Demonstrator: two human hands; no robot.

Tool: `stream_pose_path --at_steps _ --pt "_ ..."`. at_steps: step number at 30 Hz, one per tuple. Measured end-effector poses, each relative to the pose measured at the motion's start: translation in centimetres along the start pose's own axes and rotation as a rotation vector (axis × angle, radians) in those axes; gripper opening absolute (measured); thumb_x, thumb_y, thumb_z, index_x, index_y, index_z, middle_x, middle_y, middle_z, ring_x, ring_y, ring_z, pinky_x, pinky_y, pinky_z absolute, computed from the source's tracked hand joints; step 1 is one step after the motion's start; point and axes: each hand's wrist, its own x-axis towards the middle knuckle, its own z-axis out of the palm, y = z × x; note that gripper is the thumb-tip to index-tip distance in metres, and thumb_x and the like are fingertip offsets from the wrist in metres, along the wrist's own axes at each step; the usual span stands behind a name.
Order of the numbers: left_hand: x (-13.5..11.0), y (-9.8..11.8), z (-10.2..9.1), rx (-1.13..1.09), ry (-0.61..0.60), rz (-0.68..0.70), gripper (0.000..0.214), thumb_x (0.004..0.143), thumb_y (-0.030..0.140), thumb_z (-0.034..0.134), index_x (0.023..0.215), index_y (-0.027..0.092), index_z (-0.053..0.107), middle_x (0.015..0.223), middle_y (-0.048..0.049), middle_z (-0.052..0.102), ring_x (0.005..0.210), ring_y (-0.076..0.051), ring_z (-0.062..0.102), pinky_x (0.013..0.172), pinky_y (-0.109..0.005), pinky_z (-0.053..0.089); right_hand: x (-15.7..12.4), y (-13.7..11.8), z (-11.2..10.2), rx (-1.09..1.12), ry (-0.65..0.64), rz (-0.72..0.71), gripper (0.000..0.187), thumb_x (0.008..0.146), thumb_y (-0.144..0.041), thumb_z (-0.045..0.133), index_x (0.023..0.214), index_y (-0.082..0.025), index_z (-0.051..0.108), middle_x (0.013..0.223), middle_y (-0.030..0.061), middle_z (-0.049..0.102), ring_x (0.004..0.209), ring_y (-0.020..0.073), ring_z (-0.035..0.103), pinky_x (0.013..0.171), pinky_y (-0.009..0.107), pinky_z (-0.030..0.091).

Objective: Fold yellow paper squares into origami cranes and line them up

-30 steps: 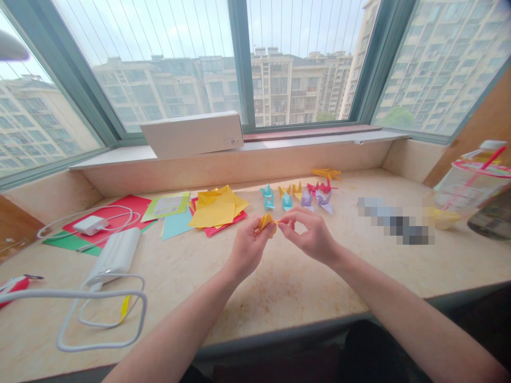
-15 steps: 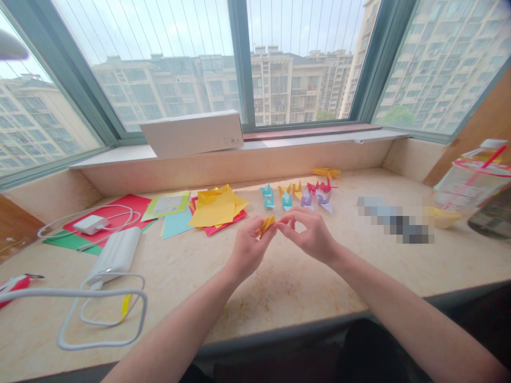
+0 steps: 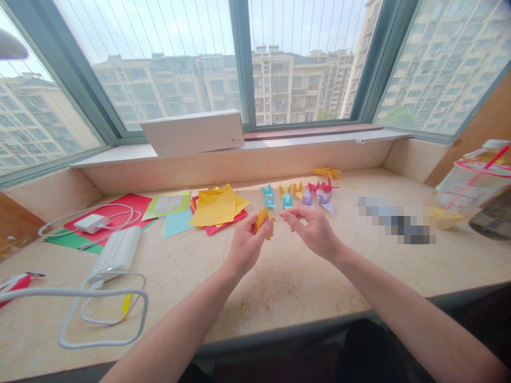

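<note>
A folded yellow origami crane is held upright between the thumb and fingers of my left hand, above the counter. My fingers cover its lower part. To its right, a short gap away, is my right hand. Its fingers are curled in with thumb and fingertips close together, and nothing shows in them. Just beyond the hands stand small paper cranes in rows: turquoise ones, yellow ones, red ones and purple ones.
Yellow paper sheets lie left of the cranes, near a light blue sheet and a red sheet. A white power bank, a charger and cables occupy the left. A plastic cup stands right. A white box rests on the sill.
My right hand has let go of the yellow crane's tip and drawn slightly away to the right. The crane has turned more upright in my left hand.
</note>
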Motion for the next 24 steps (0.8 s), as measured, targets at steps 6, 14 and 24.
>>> stream_pose_path --at_steps 6,14,24 --pt "-0.03 0.14 -0.04 -0.029 0.013 -0.032 0.024 0.086 0.038 0.064 0.077 0.015 0.06 0.066 0.0012 0.059 0.062 -0.012 0.056 0.059 -0.023 0.045 -0.23 -0.31 0.41 -0.061 -0.073 -0.057 0.015 0.087 -0.031 0.064 0.083 -0.018 0.07 0.081 0.0035 0.07 0.069 0.0161 0.061 0.066 0.029 0.049" --pt "-0.14 0.49 0.1 -0.002 -0.034 -0.045 0.024 0.086 0.036 0.064 0.075 0.015 0.06 0.065 0.0013 0.058 0.061 -0.012 0.055 0.059 -0.023 0.044 -0.25 0.01 0.52 -0.084 -0.071 -0.053 0.013 0.087 -0.028 0.063 0.081 -0.018 0.069 0.074 0.0016 0.069 0.066 0.0149 0.061 0.063 0.027 0.049" --pt "0.14 -0.07 -0.04 0.008 -0.061 -0.04 0.026 0.084 0.035 0.068 0.07 0.014 0.063 0.063 0.002 0.056 0.059 -0.01 0.051 0.057 -0.022 0.039 -0.24 0.08 0.43 -0.065 -0.099 0.009 0.017 0.089 -0.031 0.058 0.081 -0.018 0.066 0.072 0.0016 0.067 0.067 0.015 0.061 0.056 0.025 0.043"
